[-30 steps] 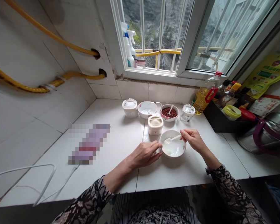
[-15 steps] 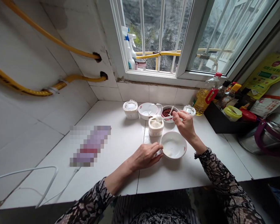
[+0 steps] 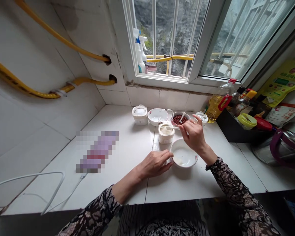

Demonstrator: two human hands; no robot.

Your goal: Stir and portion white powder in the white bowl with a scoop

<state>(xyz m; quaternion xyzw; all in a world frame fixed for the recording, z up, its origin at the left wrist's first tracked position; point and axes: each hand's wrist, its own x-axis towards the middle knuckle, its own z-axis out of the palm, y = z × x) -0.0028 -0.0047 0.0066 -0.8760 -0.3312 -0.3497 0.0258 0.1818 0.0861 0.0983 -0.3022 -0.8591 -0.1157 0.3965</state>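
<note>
My right hand (image 3: 193,135) pinches the handle of a small white spoon (image 3: 173,127). The spoon's tip dips into off-white powder in a squarish white jar (image 3: 165,139). In front of that jar stands a white bowl (image 3: 188,161) with a little pale powder at the bottom left inside. My left hand (image 3: 157,164) grips the bowl's left rim between thumb and fingers. Just behind my right hand is a bowl of dark red beans (image 3: 178,119), with another white spoon (image 3: 182,117) resting in it.
At the back are a lidded white jar (image 3: 140,118), a white bowl (image 3: 155,121) and another container (image 3: 202,117). An oil bottle (image 3: 215,106), a black box (image 3: 226,128) of condiments and a steel pot (image 3: 263,149) line the right. A blurred purple object (image 3: 98,154) with a cable lies left.
My right hand has moved slightly down, and the spoon's tip has gone lower into the powder in the jar. My left hand keeps its hold on the bowl. The view has shifted a little.
</note>
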